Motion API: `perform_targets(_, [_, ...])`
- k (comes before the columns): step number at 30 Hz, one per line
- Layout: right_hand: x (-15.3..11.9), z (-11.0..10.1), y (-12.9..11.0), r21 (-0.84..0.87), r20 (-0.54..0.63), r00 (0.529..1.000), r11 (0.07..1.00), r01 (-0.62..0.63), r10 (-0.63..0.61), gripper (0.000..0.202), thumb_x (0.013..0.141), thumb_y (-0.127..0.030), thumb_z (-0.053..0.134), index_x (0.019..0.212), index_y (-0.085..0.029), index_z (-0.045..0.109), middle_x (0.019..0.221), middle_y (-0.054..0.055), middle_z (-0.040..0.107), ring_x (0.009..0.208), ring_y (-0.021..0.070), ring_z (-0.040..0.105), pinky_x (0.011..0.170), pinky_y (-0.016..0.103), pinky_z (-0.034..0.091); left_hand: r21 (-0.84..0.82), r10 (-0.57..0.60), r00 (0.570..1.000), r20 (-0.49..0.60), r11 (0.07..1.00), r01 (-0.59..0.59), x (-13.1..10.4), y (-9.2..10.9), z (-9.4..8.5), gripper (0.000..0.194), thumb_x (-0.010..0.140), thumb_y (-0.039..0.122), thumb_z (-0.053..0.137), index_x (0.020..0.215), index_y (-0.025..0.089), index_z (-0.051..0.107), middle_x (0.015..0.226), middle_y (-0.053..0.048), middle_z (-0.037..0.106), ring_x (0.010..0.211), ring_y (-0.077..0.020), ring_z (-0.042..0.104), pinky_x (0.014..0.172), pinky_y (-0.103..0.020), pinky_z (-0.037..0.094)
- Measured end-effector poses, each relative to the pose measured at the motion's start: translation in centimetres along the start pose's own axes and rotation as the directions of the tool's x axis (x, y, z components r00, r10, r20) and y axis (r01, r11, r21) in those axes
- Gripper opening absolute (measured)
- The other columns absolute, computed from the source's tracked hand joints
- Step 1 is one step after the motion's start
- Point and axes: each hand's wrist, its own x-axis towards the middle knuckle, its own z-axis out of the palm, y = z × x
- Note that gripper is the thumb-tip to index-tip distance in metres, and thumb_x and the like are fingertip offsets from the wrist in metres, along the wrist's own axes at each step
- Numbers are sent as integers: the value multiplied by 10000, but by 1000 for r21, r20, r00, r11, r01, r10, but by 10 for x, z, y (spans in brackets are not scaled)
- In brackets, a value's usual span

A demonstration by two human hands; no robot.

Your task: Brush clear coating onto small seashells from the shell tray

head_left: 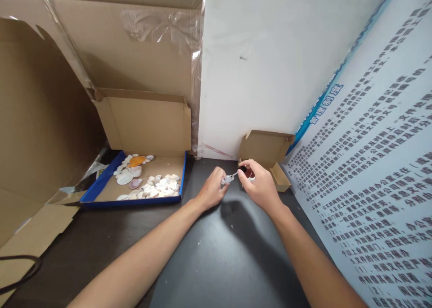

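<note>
Above the dark tabletop, my left hand (pixel 212 188) is closed around a small clear bottle (pixel 229 179), which lies tilted with its neck toward the right. My right hand (pixel 260 185) pinches a dark cap (pixel 242 168) between thumb and fingers. From that cap a thin pale stem (pixel 236 173) points at the bottle's mouth; whether its tip is inside I cannot tell. Just behind my right hand stands a small open cardboard box (pixel 281 177). Dark red and white things show in it, mostly hidden by the hand.
To the left, an open blue-edged cardboard box (pixel 131 203) holds many white seashells (pixel 164 186) and an orange shell (pixel 136 161). Cardboard walls (pixel 145 51) and a white panel (pixel 253 65) close off the back. A printed board (pixel 371 155) leans along the right. A black cable (pixel 20 257) loops at lower left.
</note>
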Motion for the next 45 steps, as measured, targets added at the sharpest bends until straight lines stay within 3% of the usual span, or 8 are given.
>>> perform_targets(5, [3, -4, 4, 4, 31, 998, 999, -46, 46, 151, 858, -272, 534, 956, -200, 623, 765, 16, 631, 678, 176, 586, 666, 290, 436, 9, 10, 1000, 7, 1000, -10, -1, 0, 1, 145, 844, 151, 498, 813, 214, 371, 861, -2, 437, 738, -144, 412, 657, -273, 338])
perform_targets(19, [3, -1, 7, 33, 98, 995, 999, -9, 6, 181, 877, -305, 518, 980, -198, 623, 800, 34, 652, 697, 182, 591, 658, 294, 451, 9, 27, 1000, 4, 1000, -27, -1, 1, 1, 135, 867, 207, 501, 817, 217, 376, 856, -9, 433, 746, -155, 414, 661, -286, 340])
perform_targets(28, [2, -2, 5, 111, 180, 980, 988, -111, 90, 142, 867, -346, 512, 899, -217, 562, 702, 6, 595, 633, 181, 573, 611, 293, 453, -43, -68, 995, -67, 997, 65, 0, -2, 2, 195, 827, 190, 551, 787, 219, 361, 850, 5, 437, 773, -146, 438, 699, -279, 364])
perform_targets(39, [1, -1, 4, 7, 149, 988, 999, 34, -35, 118, 829, -248, 523, 929, -212, 574, 741, 8, 583, 683, 181, 560, 655, 292, 428, 45, -1, 999, -35, 999, 3, 0, 2, 0, 170, 834, 172, 523, 786, 221, 367, 846, -2, 436, 765, -156, 434, 663, -283, 353])
perform_targets(45, [1, -1, 4, -16, 143, 990, 1000, 3, -1, 128, 867, -264, 487, 917, -211, 592, 779, 32, 626, 692, 195, 575, 656, 306, 432, 107, 40, 999, 25, 993, -43, -1, 9, -3, 157, 835, 161, 506, 792, 225, 369, 862, -14, 445, 786, -171, 441, 680, -296, 364])
